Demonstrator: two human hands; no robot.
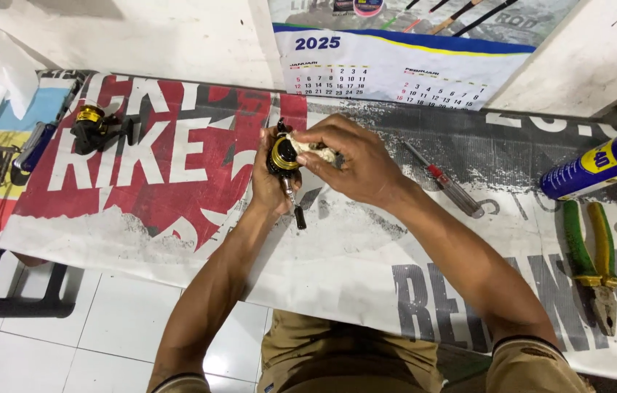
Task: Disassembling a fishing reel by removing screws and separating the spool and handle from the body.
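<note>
- The left hand (271, 182) wraps its fingers around a black and gold fishing reel (284, 159), clamped on its body from behind and holding it up above the surface (337, 269).
- The right hand (352, 161) comes in from the other side, its fingers pinched together on a pale rag (314, 151) pressed against the top of the reel.
- The reel sits between both hands, its black handle (295, 209) hanging down below the left palm.
- A red-handled screwdriver (445, 182) lies on the surface just right of the right wrist.
- A second reel (94, 126) rests well apart at the far left.
- A blue spray can (603, 164) and green-handled pliers (594, 263) lie at the right edge.
- A wall calendar (396, 69) hangs behind the surface.
</note>
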